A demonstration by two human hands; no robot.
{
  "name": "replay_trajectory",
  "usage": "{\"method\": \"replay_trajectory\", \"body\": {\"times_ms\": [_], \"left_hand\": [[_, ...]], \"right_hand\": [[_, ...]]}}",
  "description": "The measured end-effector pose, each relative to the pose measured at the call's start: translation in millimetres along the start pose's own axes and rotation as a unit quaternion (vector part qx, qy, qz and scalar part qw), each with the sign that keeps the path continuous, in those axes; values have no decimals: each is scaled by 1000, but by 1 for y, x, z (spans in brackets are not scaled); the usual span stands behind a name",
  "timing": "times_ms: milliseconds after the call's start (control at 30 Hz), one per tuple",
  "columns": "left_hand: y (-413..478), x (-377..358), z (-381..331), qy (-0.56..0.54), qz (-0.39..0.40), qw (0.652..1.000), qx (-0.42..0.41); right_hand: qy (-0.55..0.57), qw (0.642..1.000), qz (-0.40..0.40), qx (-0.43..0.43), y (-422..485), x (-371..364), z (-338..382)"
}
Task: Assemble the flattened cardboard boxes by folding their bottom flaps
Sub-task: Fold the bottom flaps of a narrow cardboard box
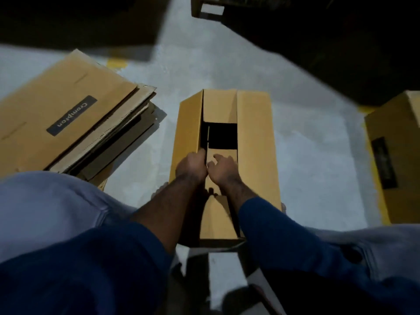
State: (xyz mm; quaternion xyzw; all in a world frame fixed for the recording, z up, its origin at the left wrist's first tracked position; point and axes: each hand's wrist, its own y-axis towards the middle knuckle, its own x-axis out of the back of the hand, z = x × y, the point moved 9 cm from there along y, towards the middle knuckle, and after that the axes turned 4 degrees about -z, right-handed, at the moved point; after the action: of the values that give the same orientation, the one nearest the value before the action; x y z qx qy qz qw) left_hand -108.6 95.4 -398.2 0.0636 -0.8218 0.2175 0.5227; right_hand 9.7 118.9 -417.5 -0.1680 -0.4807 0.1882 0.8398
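Head view, looking down. The upper corners are lost in dark shapes that cannot be identified, and a second box is cut off by the right edge, its label too dim to read. The box stands on the grey floor directly before the person, its long axis running away from the viewer and its flapped end facing up. Its near end is partly hidden by the forearms. A dark opening shows between the long flaps. The left hand curls its fingers over the inner edge of the left long flap. The right hand lies with bent fingers on the near short flap; whether it presses or pinches cannot be told. A stack of flattened boxes lies to the left.
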Motion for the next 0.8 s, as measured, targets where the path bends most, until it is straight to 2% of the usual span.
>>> {"method": "replay_trajectory", "body": {"times_ms": [133,200,367,433,533,667,800], "left_hand": [[-50,-11,-12,-11,39,998,-44],[-69,-14,-21,-15,48,997,-63],[-99,-29,-43,-29,84,993,-72],[-102,-35,-50,-34,91,992,-80],[-103,-39,-54,-30,97,991,-92],[-99,-43,-53,-35,104,989,-96],[-92,-50,-45,-38,110,989,-92]], "right_hand": [[-198,974,-107,38,-46,40,-8],[-229,964,-134,20,-60,66,-21],[-214,955,-180,-103,-75,122,-109],[-141,962,-174,-155,-83,118,-150],[-27,973,-144,-181,-86,96,-183],[-75,973,-122,-178,-79,88,-186],[-142,964,-138,-179,-66,94,-182]]}}
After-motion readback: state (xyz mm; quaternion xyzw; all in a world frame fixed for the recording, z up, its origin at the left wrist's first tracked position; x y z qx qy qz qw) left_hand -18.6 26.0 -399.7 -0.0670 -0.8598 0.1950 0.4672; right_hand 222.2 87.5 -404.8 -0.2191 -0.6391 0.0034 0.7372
